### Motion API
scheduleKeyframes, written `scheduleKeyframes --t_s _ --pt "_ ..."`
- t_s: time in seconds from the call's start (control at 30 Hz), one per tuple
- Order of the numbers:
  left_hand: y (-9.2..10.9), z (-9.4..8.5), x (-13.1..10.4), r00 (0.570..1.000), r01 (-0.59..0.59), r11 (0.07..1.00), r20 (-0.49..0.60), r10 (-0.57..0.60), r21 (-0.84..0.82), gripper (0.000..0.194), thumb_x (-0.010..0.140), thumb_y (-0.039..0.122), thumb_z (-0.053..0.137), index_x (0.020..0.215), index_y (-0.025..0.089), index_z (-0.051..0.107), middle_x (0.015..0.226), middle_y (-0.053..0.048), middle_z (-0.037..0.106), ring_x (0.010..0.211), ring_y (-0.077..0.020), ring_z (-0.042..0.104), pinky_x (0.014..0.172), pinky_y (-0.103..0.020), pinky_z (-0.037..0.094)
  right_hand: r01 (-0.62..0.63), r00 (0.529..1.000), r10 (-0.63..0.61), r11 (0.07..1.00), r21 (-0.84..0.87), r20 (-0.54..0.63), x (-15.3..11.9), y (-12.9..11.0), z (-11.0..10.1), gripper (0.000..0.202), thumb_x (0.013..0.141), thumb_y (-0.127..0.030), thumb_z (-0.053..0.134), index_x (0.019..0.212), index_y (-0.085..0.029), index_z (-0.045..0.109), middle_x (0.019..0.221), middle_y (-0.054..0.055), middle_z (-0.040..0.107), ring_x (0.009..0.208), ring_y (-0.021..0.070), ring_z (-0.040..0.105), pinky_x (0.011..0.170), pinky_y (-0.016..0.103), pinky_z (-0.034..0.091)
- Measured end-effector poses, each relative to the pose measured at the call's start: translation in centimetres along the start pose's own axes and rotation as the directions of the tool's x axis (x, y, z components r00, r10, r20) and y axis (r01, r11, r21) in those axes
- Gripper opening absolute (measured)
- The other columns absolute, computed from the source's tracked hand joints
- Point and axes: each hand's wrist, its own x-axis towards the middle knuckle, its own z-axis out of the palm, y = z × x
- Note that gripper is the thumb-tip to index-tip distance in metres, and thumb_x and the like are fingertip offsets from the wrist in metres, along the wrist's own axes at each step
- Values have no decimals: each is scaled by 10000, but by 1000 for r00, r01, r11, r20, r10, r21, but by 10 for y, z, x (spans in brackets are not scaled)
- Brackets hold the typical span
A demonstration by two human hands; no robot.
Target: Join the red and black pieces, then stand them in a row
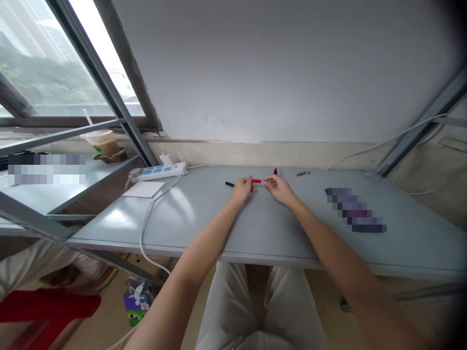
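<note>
Near the far edge of the grey desk, my left hand (243, 189) is closed on a slim red pen-like tube (256, 181), whose end points right. My right hand (276, 188) faces it with the fingertips pinched close to that end; whatever is between them is too small to make out. To the left of my left hand is a short black stick-like piece (229, 184). Just behind my right hand stands a small red and black object (275, 171), partly hidden by the fingers. Several tiny dark pieces (302, 174) lie farther right.
A white power strip (164, 170) and a white flat square (144, 189) are at the desk's left, with a white cable (146, 218) running over the front edge. A blurred-out dark item (355, 211) lies right. A drink cup (104, 143) stands on the neighbouring desk. Another person's leg (36, 262) shows lower left.
</note>
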Motion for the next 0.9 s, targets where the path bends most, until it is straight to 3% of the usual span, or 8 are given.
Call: scheduleKeyframes --t_s 0.13,0.33,0.63,0.73,0.9 --pt "0 1 1 1000 18 993 19 -16 -117 416 880 401 337 736 127 615 669 -62 629 504 -84 485 548 -225 393 30 1000 -30 992 -125 2 -1 2 -1 193 814 -276 486 952 -171 572 861 57 629 730 132 572 711 263 439" --pt "9 -4 -8 983 77 954 182 -24 -289 276 793 272 544 1030 139 595 979 -106 660 642 -85 562 559 -206 404 42 999 -44 982 -184 -7 -3 0 -2 209 827 -240 471 993 -176 579 909 62 642 772 137 583 732 266 440" --pt "10 -5 -8 978 98 944 208 -32 -316 205 734 237 596 908 134 631 879 -79 663 626 -81 545 542 -204 385 88 996 -85 973 -212 26 -4 -3 -3 221 811 -253 506 984 -178 621 926 60 647 734 134 572 748 278 439" --pt "6 -3 -8 975 116 919 219 -33 -378 172 695 260 629 810 132 639 820 -64 656 583 -70 520 518 -201 362 160 987 -162 956 -244 10 -3 -1 -3 185 811 -252 512 927 -170 632 904 64 629 725 134 554 742 281 436" --pt "3 -2 -6 992 114 875 107 -72 -471 187 683 313 643 706 134 592 778 -55 636 513 -49 468 490 -206 326 189 980 -197 907 -375 18 -3 1 -3 129 783 -242 546 854 -163 618 862 63 603 768 150 546 727 275 418"
